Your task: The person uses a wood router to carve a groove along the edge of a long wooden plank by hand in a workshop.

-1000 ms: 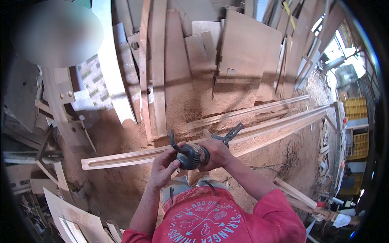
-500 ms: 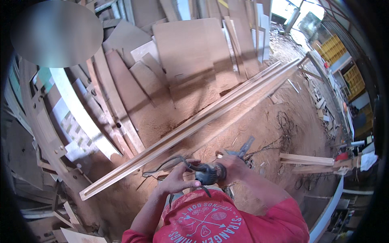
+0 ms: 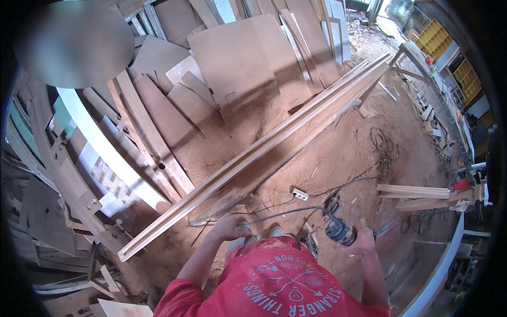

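My right hand [image 3: 362, 242] grips a black handheld power tool [image 3: 340, 232], with a metal bar-shaped fitting, held out to the right of my body. A cord arches from the tool toward my left hand [image 3: 230, 228], whose fingers are curled low in front of me; what they hold is hard to make out. Ahead, a long grooved wooden board [image 3: 253, 148] lies diagonally on a raised support above the sawdust-covered floor. Beyond my hands, a white power strip [image 3: 300, 194] rests on the floor with a cable running from it.
Many boards and panels [image 3: 232, 58] lean along the far and left sides. Tangled cables [image 3: 381, 147] lie on the right floor, near short timber lengths [image 3: 412, 192]. Wood scraps [image 3: 430, 113] line the right side, beside yellow shelving [image 3: 465, 79].
The tool has moved from between both hands out to the right in my right hand. My left hand has left its body. The view has turned, so the long board appears more steeply angled.
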`<state>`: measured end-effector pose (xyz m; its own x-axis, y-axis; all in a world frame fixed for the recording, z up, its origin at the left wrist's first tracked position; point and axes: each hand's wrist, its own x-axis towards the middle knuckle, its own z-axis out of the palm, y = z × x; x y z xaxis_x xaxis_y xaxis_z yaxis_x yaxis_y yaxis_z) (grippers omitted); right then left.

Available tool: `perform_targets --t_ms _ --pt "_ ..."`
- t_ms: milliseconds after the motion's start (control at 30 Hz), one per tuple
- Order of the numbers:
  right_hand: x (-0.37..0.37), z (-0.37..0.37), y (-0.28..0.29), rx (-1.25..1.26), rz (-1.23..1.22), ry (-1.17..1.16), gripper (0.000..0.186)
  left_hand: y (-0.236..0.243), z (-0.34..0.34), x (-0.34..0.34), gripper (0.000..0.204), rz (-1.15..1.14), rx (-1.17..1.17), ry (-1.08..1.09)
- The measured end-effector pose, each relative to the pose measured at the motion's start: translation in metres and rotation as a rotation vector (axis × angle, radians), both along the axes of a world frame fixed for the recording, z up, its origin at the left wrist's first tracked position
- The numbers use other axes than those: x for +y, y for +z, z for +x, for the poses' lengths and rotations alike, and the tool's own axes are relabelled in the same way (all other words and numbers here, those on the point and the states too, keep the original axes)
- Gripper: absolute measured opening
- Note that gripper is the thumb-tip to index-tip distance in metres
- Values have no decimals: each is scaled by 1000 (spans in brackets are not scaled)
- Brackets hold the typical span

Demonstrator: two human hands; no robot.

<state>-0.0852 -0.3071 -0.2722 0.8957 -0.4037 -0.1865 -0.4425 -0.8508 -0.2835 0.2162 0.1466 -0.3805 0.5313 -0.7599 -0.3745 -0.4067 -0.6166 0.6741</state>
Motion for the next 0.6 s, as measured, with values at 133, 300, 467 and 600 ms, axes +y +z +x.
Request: perform_targets --t_ms 133,300,467,600 --pt "38 21 11 -24 -1 -23 71 -56 0 89 58 582 -11 68" --pt "49 42 4 -88 -55 27 69 -60 -30 145 66 404 451 186" --pt "48 44 3 -231 122 -210 61 -102 -29 89 68 67 319 211" --pt "12 19 -18 -497 213 -405 45 -44 16 -6 57 -120 342 338"
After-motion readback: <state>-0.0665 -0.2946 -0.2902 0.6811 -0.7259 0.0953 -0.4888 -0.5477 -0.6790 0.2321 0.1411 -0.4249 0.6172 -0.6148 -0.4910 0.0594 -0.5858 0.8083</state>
